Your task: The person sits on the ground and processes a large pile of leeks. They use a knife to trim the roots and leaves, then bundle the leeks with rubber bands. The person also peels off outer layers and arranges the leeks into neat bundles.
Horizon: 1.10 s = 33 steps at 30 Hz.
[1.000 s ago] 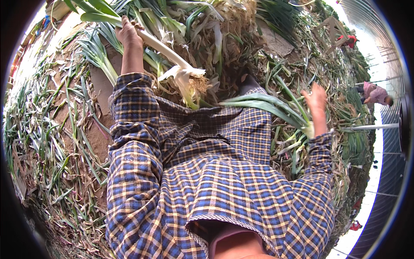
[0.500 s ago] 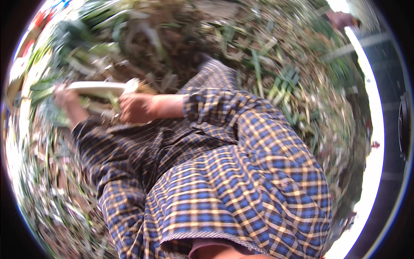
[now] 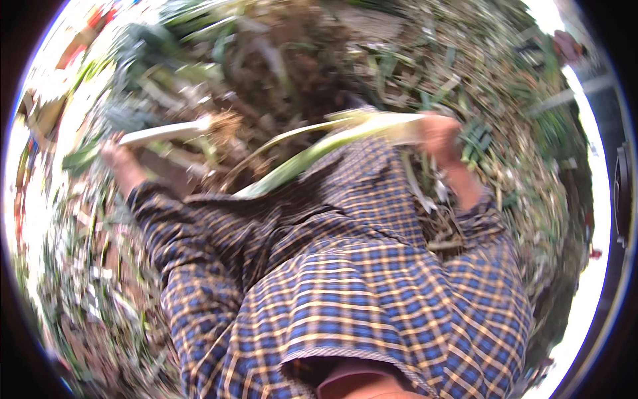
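Observation:
At the left my left hand is closed round a leek, near where its green leaves begin. The white stalk lies almost level, its brown root tuft pointing right. Off to the right, my right hand is closed on the pale end of a long outer leek leaf. That leaf stretches down and left across my lap, its green end by the checked cloth. A thin yellowish strip runs beside it. Leaf and leek are apart. Motion smears the right fingers somewhat.
Leek leaves and trimmings litter the ground all round me. More leeks with green tops lie in a heap at the upper left. A flat brownish piece shows at the top. My checked garment covers my lap.
My right hand has left the leek's root end and swung far to the right, with a long leaf now stripped away in it. The left hand still holds the leek.

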Motion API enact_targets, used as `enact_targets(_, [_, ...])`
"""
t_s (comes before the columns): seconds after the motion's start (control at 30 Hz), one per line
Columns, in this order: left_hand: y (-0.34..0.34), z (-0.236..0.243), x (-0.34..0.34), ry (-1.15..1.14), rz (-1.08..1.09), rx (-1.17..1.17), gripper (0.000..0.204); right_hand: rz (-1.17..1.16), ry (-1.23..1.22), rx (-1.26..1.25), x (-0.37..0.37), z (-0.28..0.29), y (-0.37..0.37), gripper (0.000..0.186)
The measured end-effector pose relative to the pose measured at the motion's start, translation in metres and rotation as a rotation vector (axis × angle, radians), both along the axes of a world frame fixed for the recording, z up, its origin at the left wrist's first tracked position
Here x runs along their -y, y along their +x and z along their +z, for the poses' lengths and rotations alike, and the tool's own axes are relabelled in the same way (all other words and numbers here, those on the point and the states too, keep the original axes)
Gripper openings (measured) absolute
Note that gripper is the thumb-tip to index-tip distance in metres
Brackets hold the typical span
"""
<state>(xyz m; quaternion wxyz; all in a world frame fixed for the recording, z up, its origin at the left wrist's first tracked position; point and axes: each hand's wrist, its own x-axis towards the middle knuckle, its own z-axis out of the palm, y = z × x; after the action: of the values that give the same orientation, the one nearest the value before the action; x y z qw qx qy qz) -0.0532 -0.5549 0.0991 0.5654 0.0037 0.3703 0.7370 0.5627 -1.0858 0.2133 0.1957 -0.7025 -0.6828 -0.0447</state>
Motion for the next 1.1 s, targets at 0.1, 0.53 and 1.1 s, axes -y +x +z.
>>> enact_targets(0.1, [0.011,0.024,0.027,0.140,0.042,-0.087,0.026,-0.748,-0.089,-0.053,0.067,-0.040,0.148,0.036])
enact_targets(0.53, [0.042,0.087,0.080,0.304,-0.041,-0.383,0.021,-0.549,-0.169,0.183,-0.091,-0.120,0.049,0.037])
enact_targets(1.1, [-0.022,0.064,0.089,0.171,0.094,-0.757,0.019,1.087,0.012,-0.004,-0.216,-0.130,-0.321,0.023])
